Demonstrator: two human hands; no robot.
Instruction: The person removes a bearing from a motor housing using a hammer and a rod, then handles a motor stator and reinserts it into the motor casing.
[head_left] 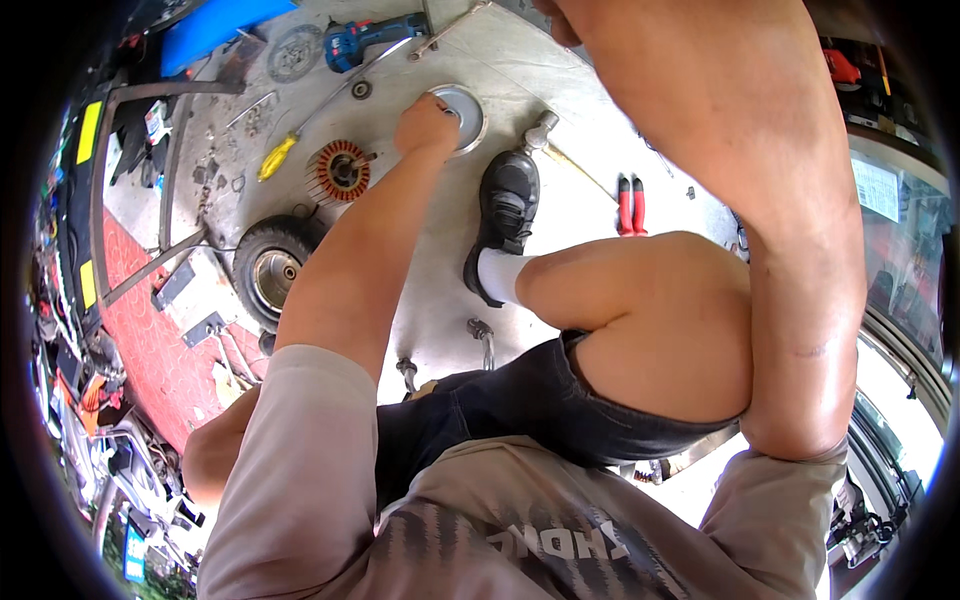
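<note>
My left hand (427,128) reaches to the floor, its fingers curled and closed at a round silver metal cover (472,118); the fingertips are partly hidden. Close to that wrist lies a motor stator (340,170) with copper-coloured windings. A small black ring-shaped bearing (361,90) sits on the floor left of the hand. My right arm is raised close to the camera, and only a bit of my right hand (556,22) shows at the top edge. Its fingers are cut off, so what it holds cannot be seen.
Left on the floor are a yellow-handled screwdriver (278,157), a blue power tool (370,40) and a small tyred wheel (270,270). A hammer (543,130) lies by my black shoe (508,200), with red-handled pliers (631,207) to its right. A metal frame (165,150) stands at far left.
</note>
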